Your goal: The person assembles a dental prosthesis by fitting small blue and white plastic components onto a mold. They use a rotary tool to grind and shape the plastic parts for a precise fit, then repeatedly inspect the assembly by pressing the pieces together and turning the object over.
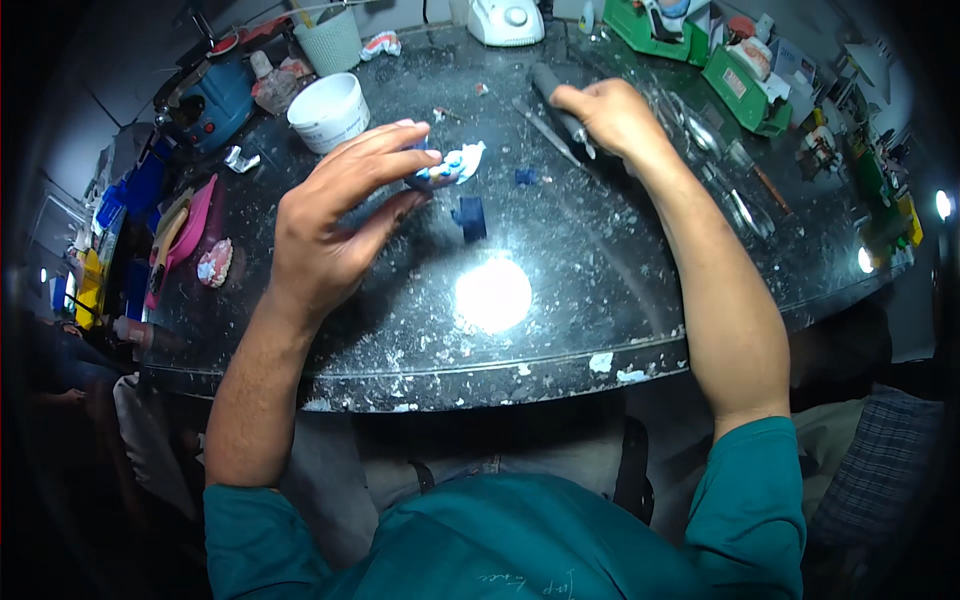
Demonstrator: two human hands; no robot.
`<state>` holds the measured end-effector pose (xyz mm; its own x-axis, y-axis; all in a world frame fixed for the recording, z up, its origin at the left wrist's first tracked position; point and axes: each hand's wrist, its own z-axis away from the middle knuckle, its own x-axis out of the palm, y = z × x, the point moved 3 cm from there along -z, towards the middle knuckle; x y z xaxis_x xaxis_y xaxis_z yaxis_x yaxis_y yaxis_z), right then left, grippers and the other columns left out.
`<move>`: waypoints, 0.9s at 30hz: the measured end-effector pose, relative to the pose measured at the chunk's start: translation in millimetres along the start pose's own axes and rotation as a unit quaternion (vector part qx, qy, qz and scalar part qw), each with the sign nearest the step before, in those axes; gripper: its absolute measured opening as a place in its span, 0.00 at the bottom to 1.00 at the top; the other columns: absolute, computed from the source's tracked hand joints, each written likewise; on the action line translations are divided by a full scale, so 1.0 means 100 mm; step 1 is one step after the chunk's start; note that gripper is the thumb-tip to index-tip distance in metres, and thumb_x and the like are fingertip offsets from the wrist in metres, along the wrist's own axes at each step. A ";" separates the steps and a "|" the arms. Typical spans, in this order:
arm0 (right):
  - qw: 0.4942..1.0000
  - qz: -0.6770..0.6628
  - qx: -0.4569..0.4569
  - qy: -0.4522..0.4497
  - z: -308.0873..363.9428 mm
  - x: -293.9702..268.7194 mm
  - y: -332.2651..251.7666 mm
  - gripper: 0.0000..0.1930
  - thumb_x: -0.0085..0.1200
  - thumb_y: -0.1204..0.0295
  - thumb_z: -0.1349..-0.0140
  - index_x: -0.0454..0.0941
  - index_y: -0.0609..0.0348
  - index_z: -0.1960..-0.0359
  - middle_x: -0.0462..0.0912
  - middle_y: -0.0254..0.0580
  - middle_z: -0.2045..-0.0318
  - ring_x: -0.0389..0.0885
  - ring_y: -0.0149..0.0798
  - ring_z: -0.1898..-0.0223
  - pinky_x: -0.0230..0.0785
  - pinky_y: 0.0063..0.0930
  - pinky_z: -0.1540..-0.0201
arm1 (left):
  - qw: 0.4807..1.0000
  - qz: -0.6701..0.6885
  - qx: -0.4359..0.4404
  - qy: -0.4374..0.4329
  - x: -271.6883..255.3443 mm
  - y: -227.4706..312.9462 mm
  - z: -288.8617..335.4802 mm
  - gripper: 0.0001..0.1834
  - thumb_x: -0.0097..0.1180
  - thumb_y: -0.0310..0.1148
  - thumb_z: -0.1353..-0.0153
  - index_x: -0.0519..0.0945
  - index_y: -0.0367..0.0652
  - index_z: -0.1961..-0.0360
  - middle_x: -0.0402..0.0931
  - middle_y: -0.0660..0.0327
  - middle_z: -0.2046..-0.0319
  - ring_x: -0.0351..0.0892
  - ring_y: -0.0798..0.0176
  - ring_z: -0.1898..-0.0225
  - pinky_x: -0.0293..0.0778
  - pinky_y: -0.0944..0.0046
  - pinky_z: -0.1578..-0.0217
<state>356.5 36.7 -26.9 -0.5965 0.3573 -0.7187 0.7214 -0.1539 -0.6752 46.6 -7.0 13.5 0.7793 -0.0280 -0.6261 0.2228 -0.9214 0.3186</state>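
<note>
My left hand [340, 200] is closed, thumb and fingers pinching a small white dental cast [466, 163] with blue wax on its teeth. The fingers cover part of the cast, and its near end juts out to the right. Farther off on the right, my right hand [612, 115] grips a dark grey pen-like handpiece [546, 84] lying slanted at the worktop. Its narrow metal end shows below the fingers. Between the hands lie a dark blue wax block [471, 218] and a smaller blue wax piece [525, 176]. A slim metal tool [548, 132] rests beside the handpiece.
On the black speckled worktop [590, 280], a white tub [330, 112] stands behind my left hand. Several metal tools [695, 130] lie beyond my right forearm. Green bins [745, 92] line the far right. A pink tray [185, 235] and another dental cast [215, 263] sit left.
</note>
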 end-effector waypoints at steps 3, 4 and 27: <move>0.859 -0.488 0.078 -0.132 0.11 -0.05 -0.18 0.20 0.60 0.52 0.37 0.80 0.60 0.71 0.74 0.29 0.81 0.63 0.21 0.87 0.51 0.17 0.84 | 0.996 0.050 0.051 0.057 -0.13 0.02 0.02 0.21 0.68 0.15 0.49 0.85 0.39 0.53 0.83 0.49 0.48 0.79 0.49 0.40 0.75 0.54 0.39; 0.798 -0.583 0.040 -0.147 0.13 -0.11 -0.20 0.20 0.59 0.53 0.35 0.79 0.60 0.69 0.74 0.29 0.81 0.64 0.20 0.86 0.50 0.14 0.83 | 0.993 0.080 0.041 0.081 -0.11 0.05 0.02 0.20 0.68 0.16 0.49 0.84 0.38 0.52 0.83 0.47 0.49 0.80 0.48 0.41 0.75 0.52 0.40; 0.804 -0.173 -0.569 0.009 1.61 -0.22 -1.25 0.14 0.63 0.69 0.37 0.70 0.47 0.54 0.78 0.31 0.67 0.76 0.54 0.37 0.40 0.76 0.27 | 0.983 -0.086 0.111 0.116 -0.47 0.25 0.07 0.17 0.67 0.29 0.40 0.77 0.44 0.51 0.75 0.49 0.44 0.74 0.30 0.39 0.75 0.38 0.41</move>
<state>222.4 -100.4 46.4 -0.8333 0.2120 -0.5105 0.3743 0.8960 -0.2389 11.8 -31.4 45.9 0.8601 0.2005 -0.4692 0.2495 -0.9674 0.0440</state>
